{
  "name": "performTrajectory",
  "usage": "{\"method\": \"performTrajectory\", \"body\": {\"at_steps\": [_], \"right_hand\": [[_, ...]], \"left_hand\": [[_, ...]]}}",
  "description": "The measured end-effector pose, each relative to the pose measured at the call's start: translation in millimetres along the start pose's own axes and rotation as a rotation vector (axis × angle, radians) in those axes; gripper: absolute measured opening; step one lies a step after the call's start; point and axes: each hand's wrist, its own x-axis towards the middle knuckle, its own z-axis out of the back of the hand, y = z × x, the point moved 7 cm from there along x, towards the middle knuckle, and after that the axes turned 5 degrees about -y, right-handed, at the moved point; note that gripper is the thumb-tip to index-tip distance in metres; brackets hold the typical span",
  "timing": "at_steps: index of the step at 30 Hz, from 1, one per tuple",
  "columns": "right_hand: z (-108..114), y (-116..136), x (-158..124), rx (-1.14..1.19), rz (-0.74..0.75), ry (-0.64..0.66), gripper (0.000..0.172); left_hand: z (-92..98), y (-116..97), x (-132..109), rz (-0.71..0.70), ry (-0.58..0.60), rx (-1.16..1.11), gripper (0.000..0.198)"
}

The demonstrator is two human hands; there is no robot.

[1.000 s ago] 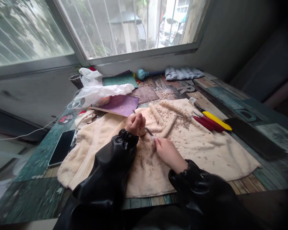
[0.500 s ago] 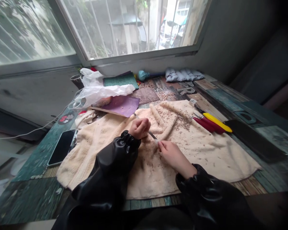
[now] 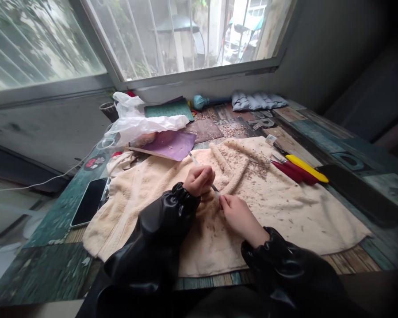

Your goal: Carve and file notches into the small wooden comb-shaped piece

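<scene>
My left hand (image 3: 198, 179) is closed in a fist round a thin metal tool (image 3: 195, 160) whose end sticks out past the knuckles toward the window. My right hand (image 3: 237, 215) pinches the tool's other end, close beside the left hand; what sits at that tip is too small to name. Both hands rest over a cream towel (image 3: 285, 207) strewn with wood shavings. Black glossy sleeves cover both forearms.
Red-handled (image 3: 290, 172) and yellow-handled (image 3: 307, 168) tools lie at the towel's right edge, next to a black flat case (image 3: 361, 194). A phone (image 3: 90, 201) lies left of the towel. Behind are a purple sheet (image 3: 172, 145), a white plastic bag (image 3: 135, 123), a green mat (image 3: 168, 109) and grey cloth (image 3: 257, 100).
Both hands have shifted slightly to the right across the towel while keeping hold of the thin tool. The view has panned a little.
</scene>
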Motion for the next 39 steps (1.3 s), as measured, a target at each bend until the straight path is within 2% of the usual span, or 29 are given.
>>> {"method": "performTrajectory", "body": {"at_steps": [5,11,15,20,25,31,35,39], "right_hand": [[-4,10,13,0.012,-0.004,-0.016,0.033],[0,-5,-8,0.037,-0.001,0.006,0.034],[-2,-1,0,0.033,-0.014,-0.008,0.034],[-3,7,6,0.035,0.005,-0.015,0.033],[-4,1,-4,0.046,-0.005,-0.011,0.033],[-10,7,12,0.053,-0.013,-0.026,0.033],[-9,9,12,0.086,0.005,-0.017,0.033],[-10,9,12,0.123,-0.005,-0.022,0.033]], "left_hand": [[2.5,0,-1,-0.020,-0.020,0.044,0.046],[7.0,-3,0,-0.070,-0.059,0.071,0.047],[-0.2,1,-3,-0.026,0.018,0.087,0.048],[7.9,-6,-2,-0.088,-0.079,0.033,0.048],[3.8,-5,-1,-0.051,-0.029,0.014,0.048],[9.6,-9,3,-0.069,-0.049,0.054,0.049],[21.1,-10,7,-0.070,-0.118,0.010,0.047],[33.9,-9,8,-0.047,-0.223,0.141,0.043]]}}
